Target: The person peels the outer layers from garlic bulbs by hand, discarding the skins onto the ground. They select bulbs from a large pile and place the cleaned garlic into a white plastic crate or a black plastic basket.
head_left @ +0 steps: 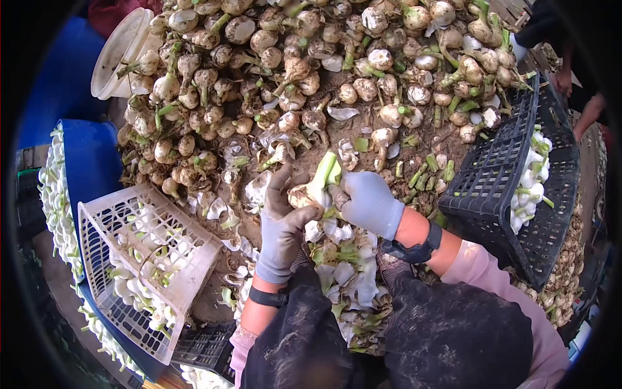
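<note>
A garlic bulb (315, 192) with dirty outer skin and a thick green-white cut stem is between my two gloved hands. My left hand (282, 211), in a soiled grey glove, curls its fingers and thumb around the bulb's left side. From the other side, my right hand (370, 202), in a light blue-grey glove, grips at the bulb near the base of the stem. Its fingertips are partly hidden. Below, peeled skins and leaf scraps (346, 272) lie heaped between my knees.
A large pile of unpeeled garlic (259, 71) spreads ahead. At left, a white plastic crate (188, 240) holds peeled bulbs; at right stands a black crate (492, 155) with more peeled bulbs. A white tub (110, 61) stands back left. Another person's arm (588, 117) shows at right.
</note>
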`<state>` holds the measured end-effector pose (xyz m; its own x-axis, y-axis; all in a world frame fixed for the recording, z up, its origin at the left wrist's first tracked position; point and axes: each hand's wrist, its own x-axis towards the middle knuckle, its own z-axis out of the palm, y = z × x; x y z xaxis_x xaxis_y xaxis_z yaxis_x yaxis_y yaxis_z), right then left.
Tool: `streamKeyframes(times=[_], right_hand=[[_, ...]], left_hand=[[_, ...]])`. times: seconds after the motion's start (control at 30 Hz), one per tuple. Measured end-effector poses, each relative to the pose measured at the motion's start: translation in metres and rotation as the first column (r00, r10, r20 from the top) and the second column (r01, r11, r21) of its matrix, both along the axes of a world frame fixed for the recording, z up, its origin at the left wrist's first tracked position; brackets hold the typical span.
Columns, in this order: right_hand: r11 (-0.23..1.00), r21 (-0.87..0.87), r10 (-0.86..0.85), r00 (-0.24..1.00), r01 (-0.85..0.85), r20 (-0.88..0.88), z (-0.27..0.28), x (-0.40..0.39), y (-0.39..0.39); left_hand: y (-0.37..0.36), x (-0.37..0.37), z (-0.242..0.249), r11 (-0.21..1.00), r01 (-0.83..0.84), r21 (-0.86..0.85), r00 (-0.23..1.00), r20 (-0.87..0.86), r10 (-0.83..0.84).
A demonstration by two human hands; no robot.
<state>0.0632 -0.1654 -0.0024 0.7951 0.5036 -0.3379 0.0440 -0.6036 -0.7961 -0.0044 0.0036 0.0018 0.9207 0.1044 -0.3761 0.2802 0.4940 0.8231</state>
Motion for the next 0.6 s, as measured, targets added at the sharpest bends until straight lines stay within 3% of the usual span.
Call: streamKeyframes(times=[0.07, 0.13, 0.17, 0.2, 0.23, 0.27, 0.33, 0.37, 0.4, 0.47, 0.5, 0.53, 0.6], right_hand=[[0.963, -0.236, 0.203, 0.921, -0.128, 0.331, 0.002, -0.007, 0.002], [0.939, -0.299, 0.262, 0.919, -0.172, 0.296, -0.004, -0.010, 0.006], [0.994, 0.089, 0.048, 0.992, -0.058, 0.115, -0.006, -0.012, 0.009], [0.894, 0.425, -0.094, 0.987, 0.143, -0.134, -0.008, -0.013, 0.009], [0.800, 0.465, -0.073, 0.831, 0.378, -0.551, -0.009, -0.012, 0.011], [0.768, 0.495, -0.042, 0.802, 0.408, -0.596, -0.005, -0.010, 0.007], [0.791, 0.462, -0.057, 0.800, 0.402, -0.598, -0.018, -0.009, 0.005], [0.805, 0.404, -0.101, 0.771, 0.435, -0.628, -0.016, -0.008, 0.008], [0.803, 0.394, -0.115, 0.765, 0.448, -0.634, -0.010, -0.009, 0.004], [0.865, 0.399, 0.015, 0.780, 0.304, -0.626, 0.006, -0.011, -0.002], [0.873, 0.411, 0.064, 0.772, 0.264, -0.632, 0.015, -0.016, -0.001], [0.884, 0.413, 0.082, 0.795, 0.221, -0.601, 0.006, -0.025, 0.001], [0.903, 0.391, 0.018, 0.891, 0.181, -0.453, -0.010, -0.031, 0.006]], left_hand=[[0.004, -0.002, 0.000, 0.939, -0.081, -0.334, 0.995, -0.086, 0.055], [0.008, -0.003, -0.004, 0.904, -0.110, -0.413, 0.992, -0.109, 0.070], [0.011, -0.003, -0.002, 0.905, -0.108, -0.410, 0.992, -0.106, 0.070], [0.013, -0.003, 0.001, 0.974, 0.005, -0.226, 0.995, -0.100, -0.028], [0.010, 0.000, 0.005, 0.992, 0.123, -0.041, 0.986, -0.106, -0.127], [-0.001, 0.003, 0.014, 0.994, 0.088, 0.065, 0.994, -0.071, -0.084], [-0.001, 0.004, 0.016, 0.984, 0.136, 0.118, 0.984, -0.130, -0.121], [0.003, 0.003, 0.006, 0.929, 0.201, 0.309, 0.976, -0.147, -0.162], [0.008, -0.004, 0.002, 0.983, 0.166, 0.073, 0.964, -0.222, -0.146], [0.009, 0.000, -0.005, 0.926, -0.075, 0.369, 0.997, 0.035, 0.067], [0.016, 0.003, -0.007, 0.746, -0.010, 0.666, 1.000, 0.014, 0.001], [0.015, 0.002, 0.003, 0.796, 0.027, 0.605, 0.999, 0.004, -0.036], [0.012, -0.001, 0.020, 0.702, 0.245, 0.669, 0.950, -0.021, -0.312]])
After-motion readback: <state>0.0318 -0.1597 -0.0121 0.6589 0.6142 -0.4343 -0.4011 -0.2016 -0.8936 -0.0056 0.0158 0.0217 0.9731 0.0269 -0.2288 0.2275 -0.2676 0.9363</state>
